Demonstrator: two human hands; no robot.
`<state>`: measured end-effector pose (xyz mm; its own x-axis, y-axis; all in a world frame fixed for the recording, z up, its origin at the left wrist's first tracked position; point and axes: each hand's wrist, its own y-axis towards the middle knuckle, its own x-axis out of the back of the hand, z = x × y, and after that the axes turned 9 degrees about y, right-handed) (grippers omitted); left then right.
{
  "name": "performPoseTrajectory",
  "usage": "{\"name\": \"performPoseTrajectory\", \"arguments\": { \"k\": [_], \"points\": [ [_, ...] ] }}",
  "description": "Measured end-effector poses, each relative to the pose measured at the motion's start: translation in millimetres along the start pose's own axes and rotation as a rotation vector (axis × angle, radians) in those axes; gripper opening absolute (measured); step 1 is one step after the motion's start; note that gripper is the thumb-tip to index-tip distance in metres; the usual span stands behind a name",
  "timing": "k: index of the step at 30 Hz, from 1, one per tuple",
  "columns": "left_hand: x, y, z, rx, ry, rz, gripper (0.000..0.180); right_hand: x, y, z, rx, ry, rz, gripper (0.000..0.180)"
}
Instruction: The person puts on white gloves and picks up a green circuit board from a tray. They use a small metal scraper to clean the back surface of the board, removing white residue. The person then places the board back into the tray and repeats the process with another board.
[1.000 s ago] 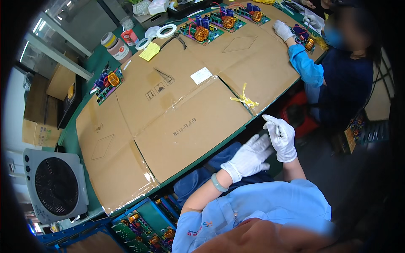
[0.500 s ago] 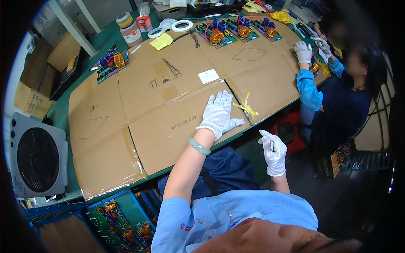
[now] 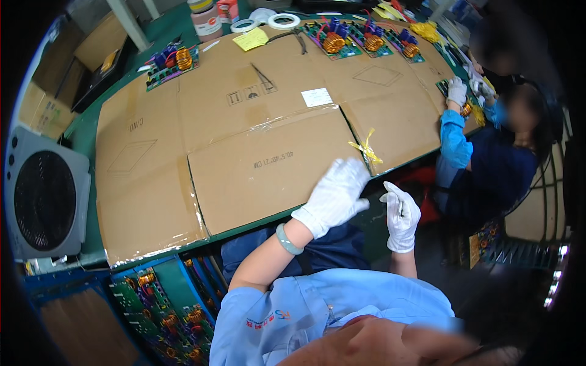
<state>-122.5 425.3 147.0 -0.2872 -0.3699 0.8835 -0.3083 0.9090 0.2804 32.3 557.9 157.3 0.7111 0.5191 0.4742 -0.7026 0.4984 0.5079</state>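
My left hand (image 3: 339, 192), in a white glove with a pale green bangle at the wrist, hovers over the front edge of the flattened cardboard (image 3: 256, 177). It is open and holds nothing, its fingers stretched out and a little blurred. To its right, off the table's edge, my right hand (image 3: 403, 219) is raised in a white glove with the fingers curled in. Whether anything small sits inside it is hidden. Beyond my left hand lies a yellow tie strip (image 3: 368, 148) on the cardboard. A white paper label (image 3: 317, 97) is farther back.
Circuit boards with copper coils stand at the back left (image 3: 172, 64) and back right (image 3: 332, 39). Near them are tape rolls (image 3: 284, 21), yellow notes (image 3: 251, 39) and tweezers (image 3: 264, 76). A grey fan (image 3: 46, 189) stands left. At right a gloved co-worker (image 3: 494, 140) handles a board.
My left hand has lifted off the cardboard and drawn back toward me and to the right. The right hand has shifted slightly, still curled. The view has tilted a little.
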Motion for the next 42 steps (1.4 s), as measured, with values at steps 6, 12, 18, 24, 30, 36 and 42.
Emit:
{"name": "performPoseTrajectory", "arguments": {
  "k": [6, 12, 18, 24, 30, 36, 42],
  "points": [
    [-29, -15, -6, -0.162, 0.144, 0.123, 0.071, -8, -4, -7, -0.031, 0.061, 0.012, 0.018],
    [6, -49, 6, -0.209, -0.175, -0.030, 0.049, -19, 1, -4, -0.012, 0.035, 0.071, 0.019],
    [61, -121, 40, 0.089, -0.101, -0.194, 0.034, -39, 9, 0, -0.007, 0.058, 0.143, 0.019],
    [97, -186, 55, 0.383, -0.010, -0.471, 0.022, -54, 27, 6, 0.022, 0.038, 0.248, 0.018],
    [101, -226, 56, 0.957, -0.111, -0.823, 0.021, -60, 72, -6, 0.168, -0.039, 0.304, 0.017],
    [100, -224, 79, 1.164, -0.180, -0.996, 0.027, -97, 179, -29, 0.425, -0.149, 0.279, 0.023],
    [86, -221, 96, 1.173, -0.116, -0.923, 0.026, -134, 314, -146, 0.167, -0.476, 0.164, 0.041]
  ]
}}
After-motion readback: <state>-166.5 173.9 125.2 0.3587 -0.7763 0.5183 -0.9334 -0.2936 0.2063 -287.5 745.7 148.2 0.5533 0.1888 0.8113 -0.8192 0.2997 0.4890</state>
